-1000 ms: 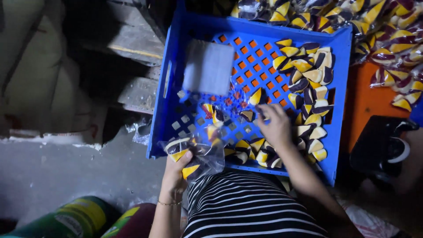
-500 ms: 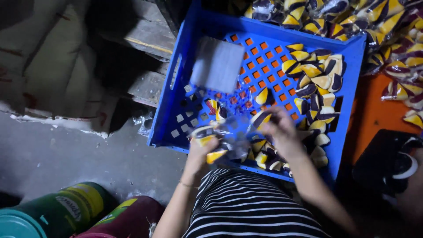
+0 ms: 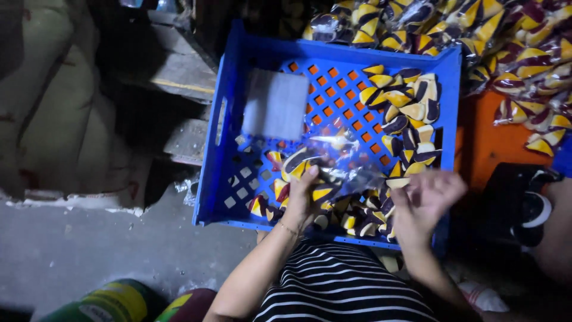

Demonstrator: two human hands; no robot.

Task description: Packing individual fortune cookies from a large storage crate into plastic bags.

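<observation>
Bagging wedges: my left hand (image 3: 307,189) pinches the clear bag (image 3: 345,164) over the blue crate (image 3: 210,161), centre. Right hand (image 3: 426,197), 4 o'clock, is spread and holds nothing. Best keep bag mouth taut, feed yellow-purple wedges (image 3: 405,113) singly.

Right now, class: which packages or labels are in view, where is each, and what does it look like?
Clear bag: over the blue crate, held by the left hand; transparent, shiny, crumpled.
Filled bags: piled top right; clear, showing yellow and dark purple wedges.
Cans: bottom left; round, with green and yellow labels.
</observation>
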